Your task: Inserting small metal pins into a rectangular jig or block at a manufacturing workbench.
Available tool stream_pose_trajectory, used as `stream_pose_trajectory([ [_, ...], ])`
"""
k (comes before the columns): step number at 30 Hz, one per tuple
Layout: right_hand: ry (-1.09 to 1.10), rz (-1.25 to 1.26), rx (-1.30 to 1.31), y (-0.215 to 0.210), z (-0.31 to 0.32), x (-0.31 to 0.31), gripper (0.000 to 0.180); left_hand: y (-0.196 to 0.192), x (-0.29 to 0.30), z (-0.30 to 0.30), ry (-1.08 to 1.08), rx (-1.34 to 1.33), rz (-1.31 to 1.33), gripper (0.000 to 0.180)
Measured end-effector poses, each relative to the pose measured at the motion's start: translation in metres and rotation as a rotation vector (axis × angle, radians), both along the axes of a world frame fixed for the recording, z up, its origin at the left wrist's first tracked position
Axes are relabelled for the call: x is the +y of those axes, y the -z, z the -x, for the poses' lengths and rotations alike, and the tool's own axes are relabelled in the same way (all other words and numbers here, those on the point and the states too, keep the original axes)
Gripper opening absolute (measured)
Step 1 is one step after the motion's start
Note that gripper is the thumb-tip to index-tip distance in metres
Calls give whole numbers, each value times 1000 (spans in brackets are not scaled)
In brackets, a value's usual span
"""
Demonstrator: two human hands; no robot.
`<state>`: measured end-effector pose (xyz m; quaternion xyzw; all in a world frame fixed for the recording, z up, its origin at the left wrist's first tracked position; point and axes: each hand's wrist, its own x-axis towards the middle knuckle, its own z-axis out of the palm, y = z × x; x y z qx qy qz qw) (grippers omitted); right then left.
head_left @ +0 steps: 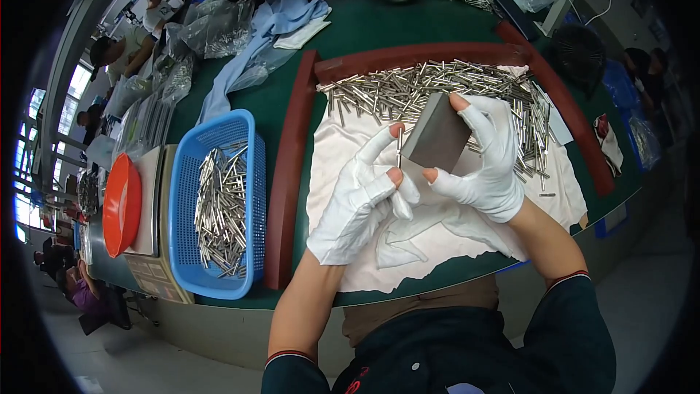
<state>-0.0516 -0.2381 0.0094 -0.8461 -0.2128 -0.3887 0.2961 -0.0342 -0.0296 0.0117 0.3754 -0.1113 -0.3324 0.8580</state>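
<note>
Head view, the only one here: the left hand (361,201) in a white fingertipless cotton glove is pinching one thin silver metal pin (399,147) upright between thumb and forefinger, fingers closed on it. Right next to it at about 3 o'clock, the right hand (487,164), same kind of glove, is clamped around a flat grey metal block (439,137), thumb underneath and forefinger over the top edge. Pin and block look like they're touching or just beside each other, can't tell which.

Stuff that could go sideways, just my read:
- That pin is held only by bare fingertips at its lower part, so a small twist could let it slip onto the crumpled white cloth (343,146) below.
- The block is tilted and gripped by its edges. If the grip eases, it lands in the loose heap of silver metal pins (408,87) at 12 o'clock and scatters them toward the dark red foam border (292,168).
- The blue plastic basket of pins (219,204) at 9 o'clock sits near the table edge, so an elbow bump looks risky.
</note>
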Motion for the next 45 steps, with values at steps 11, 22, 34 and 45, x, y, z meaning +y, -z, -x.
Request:
stream_pose_trajectory([
  [11,10,105,-155,-4,-7,2,85,0,-6,-3,70,-13,-61,72],
  [22,57,131,-78,3,5,11,81,13,-6,6,103,-22,48,60],
  [34,61,133,-81,11,0,-6,77,15,-11,7,82,-42,246,33],
  [45,87,142,-107,11,0,0,78,9,-9,7,-23,-61,89,36],
])
